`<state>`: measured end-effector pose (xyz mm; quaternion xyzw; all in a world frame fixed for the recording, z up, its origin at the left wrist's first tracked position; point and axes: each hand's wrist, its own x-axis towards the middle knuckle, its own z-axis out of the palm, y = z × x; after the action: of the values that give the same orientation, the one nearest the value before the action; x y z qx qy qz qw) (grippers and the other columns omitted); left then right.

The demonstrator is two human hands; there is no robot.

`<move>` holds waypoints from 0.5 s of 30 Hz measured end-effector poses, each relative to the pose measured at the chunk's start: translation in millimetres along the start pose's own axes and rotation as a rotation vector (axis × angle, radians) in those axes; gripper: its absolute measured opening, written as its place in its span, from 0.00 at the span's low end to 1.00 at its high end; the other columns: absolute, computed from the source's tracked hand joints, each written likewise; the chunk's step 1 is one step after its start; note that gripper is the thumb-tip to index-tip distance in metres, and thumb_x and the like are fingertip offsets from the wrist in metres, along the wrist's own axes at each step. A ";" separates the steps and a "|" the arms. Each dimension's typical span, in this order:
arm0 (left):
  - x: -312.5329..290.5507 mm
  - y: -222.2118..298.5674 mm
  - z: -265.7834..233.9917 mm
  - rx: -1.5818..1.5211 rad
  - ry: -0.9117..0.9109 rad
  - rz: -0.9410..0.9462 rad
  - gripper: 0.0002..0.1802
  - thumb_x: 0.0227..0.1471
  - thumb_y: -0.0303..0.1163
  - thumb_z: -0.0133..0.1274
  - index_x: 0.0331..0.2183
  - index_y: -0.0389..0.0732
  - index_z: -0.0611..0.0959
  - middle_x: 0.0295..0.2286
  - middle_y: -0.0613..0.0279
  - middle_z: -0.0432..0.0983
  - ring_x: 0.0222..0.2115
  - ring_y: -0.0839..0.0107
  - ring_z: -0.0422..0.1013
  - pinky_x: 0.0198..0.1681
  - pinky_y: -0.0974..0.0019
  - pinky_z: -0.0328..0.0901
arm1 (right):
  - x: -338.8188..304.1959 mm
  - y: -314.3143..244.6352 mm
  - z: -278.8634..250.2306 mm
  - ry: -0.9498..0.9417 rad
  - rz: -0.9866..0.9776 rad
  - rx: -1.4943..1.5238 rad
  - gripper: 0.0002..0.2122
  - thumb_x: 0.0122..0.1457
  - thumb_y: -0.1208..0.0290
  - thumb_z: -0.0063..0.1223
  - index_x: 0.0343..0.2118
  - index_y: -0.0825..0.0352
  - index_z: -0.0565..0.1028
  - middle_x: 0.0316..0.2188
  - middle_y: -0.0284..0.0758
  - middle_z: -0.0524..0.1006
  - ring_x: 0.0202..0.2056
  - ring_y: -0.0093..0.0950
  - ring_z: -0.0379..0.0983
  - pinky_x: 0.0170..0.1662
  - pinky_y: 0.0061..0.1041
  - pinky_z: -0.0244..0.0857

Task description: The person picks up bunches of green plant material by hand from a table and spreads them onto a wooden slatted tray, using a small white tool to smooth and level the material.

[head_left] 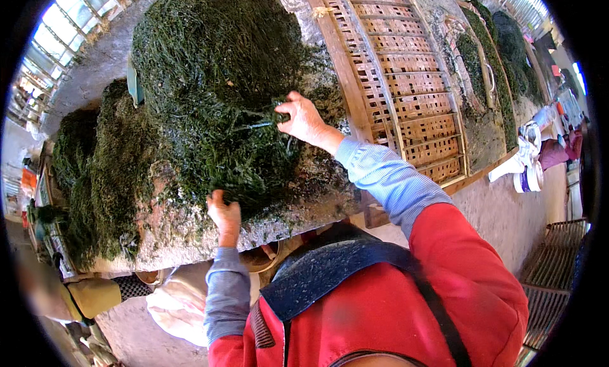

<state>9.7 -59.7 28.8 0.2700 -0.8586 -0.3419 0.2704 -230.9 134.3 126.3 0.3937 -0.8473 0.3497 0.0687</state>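
One heap of dark green strands, apparently being picked through by hand.
It sits on the worktop, at eleven o'clock from the wearer's chest. At the heap's three o'clock, the right hand pinches a small dark tuft; at its six o'clock, the left hand has bent fingers against the edge, their grip impossible to tell. Drawing the tuft clear probably calls for the left to steady the mass.
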 end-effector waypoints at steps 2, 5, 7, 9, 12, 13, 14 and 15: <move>20.4 14.1 -16.2 -0.316 0.132 -0.025 0.14 0.32 0.18 0.48 0.29 0.34 0.74 0.28 0.60 0.71 0.28 0.70 0.66 0.35 0.70 0.63 | 14.2 -13.3 -16.2 0.137 -0.148 0.017 0.17 0.34 0.67 0.63 0.31 0.67 0.77 0.29 0.42 0.68 0.33 0.37 0.68 0.37 0.33 0.66; 57.4 81.2 -59.7 -0.541 0.274 -0.093 0.12 0.37 0.16 0.44 0.30 0.35 0.74 0.24 0.65 0.71 0.23 0.76 0.63 0.31 0.74 0.61 | 35.2 -40.0 -51.4 0.238 -0.145 0.059 0.18 0.34 0.66 0.64 0.31 0.66 0.77 0.31 0.45 0.70 0.34 0.38 0.69 0.38 0.32 0.66; 71.5 99.5 -73.3 -0.814 0.255 -0.245 0.12 0.37 0.16 0.45 0.30 0.35 0.75 0.24 0.66 0.71 0.23 0.78 0.63 0.29 0.77 0.60 | 49.9 -54.2 -79.8 0.265 -0.082 0.160 0.18 0.33 0.65 0.63 0.30 0.67 0.77 0.30 0.46 0.71 0.34 0.37 0.70 0.38 0.31 0.66; 76.1 84.4 -65.5 -0.749 0.271 -0.130 0.13 0.37 0.17 0.48 0.31 0.36 0.75 0.26 0.65 0.72 0.25 0.77 0.65 0.29 0.76 0.61 | 60.7 -68.1 -99.1 0.324 -0.143 0.145 0.17 0.33 0.66 0.62 0.29 0.67 0.78 0.28 0.45 0.71 0.32 0.37 0.70 0.38 0.31 0.66; 68.4 23.2 -47.7 -0.075 0.108 0.193 0.18 0.33 0.21 0.55 0.33 0.36 0.76 0.31 0.55 0.73 0.32 0.63 0.67 0.39 0.65 0.64 | 62.9 -85.4 -98.5 0.464 -0.221 0.163 0.17 0.31 0.68 0.64 0.30 0.65 0.77 0.33 0.42 0.71 0.33 0.36 0.70 0.38 0.30 0.66; 54.4 21.0 -39.4 0.207 -0.061 0.254 0.22 0.30 0.24 0.57 0.36 0.38 0.77 0.35 0.49 0.71 0.38 0.54 0.66 0.45 0.58 0.61 | 59.0 -77.0 -90.5 0.501 -0.234 0.134 0.17 0.31 0.70 0.64 0.30 0.64 0.77 0.35 0.42 0.70 0.34 0.36 0.70 0.39 0.31 0.67; 43.3 25.5 -38.8 0.257 -0.209 0.166 0.23 0.30 0.26 0.56 0.37 0.41 0.78 0.37 0.48 0.71 0.40 0.54 0.65 0.45 0.58 0.60 | 51.4 -61.7 -74.0 0.463 -0.271 0.182 0.17 0.32 0.71 0.65 0.30 0.64 0.77 0.38 0.42 0.69 0.37 0.37 0.70 0.40 0.31 0.67; 39.7 33.9 -32.8 0.302 -0.362 0.088 0.23 0.31 0.27 0.56 0.37 0.44 0.79 0.39 0.48 0.70 0.42 0.53 0.64 0.46 0.57 0.60 | 37.7 -42.8 -56.3 0.298 -0.127 0.100 0.17 0.33 0.69 0.64 0.31 0.63 0.77 0.38 0.42 0.68 0.38 0.36 0.70 0.40 0.31 0.67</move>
<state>-6.6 -78.9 85.2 0.2043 -0.9453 -0.2402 0.0831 -234.9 128.3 206.1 0.3931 -0.7828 0.4408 0.1957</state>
